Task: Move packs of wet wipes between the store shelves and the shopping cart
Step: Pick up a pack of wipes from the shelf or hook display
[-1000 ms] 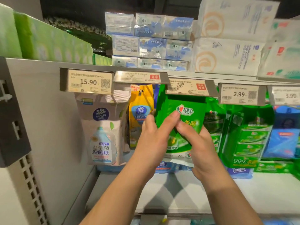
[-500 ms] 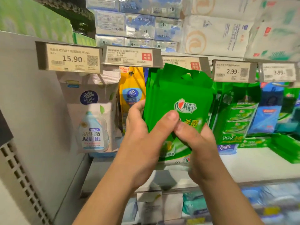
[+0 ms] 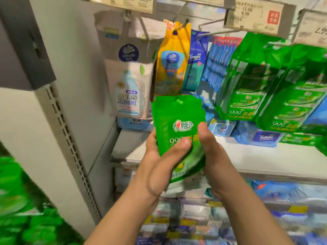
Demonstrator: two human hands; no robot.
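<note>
A stack of green wipe packs (image 3: 178, 128) is gripped between the left hand (image 3: 159, 167) and right hand (image 3: 214, 161), clear of the hook; carrying it to the cart is judged next.

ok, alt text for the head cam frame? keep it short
Two bare hands, left hand and right hand, hold a stack of green wet wipe packs in front of a store shelf. Behind hang a white Vinda pack, a yellow pack and more green packs.

Green wipes pack (image 3: 178, 121) (white lettering); yellow-and-blue hanging pack (image 3: 172, 59).
</note>
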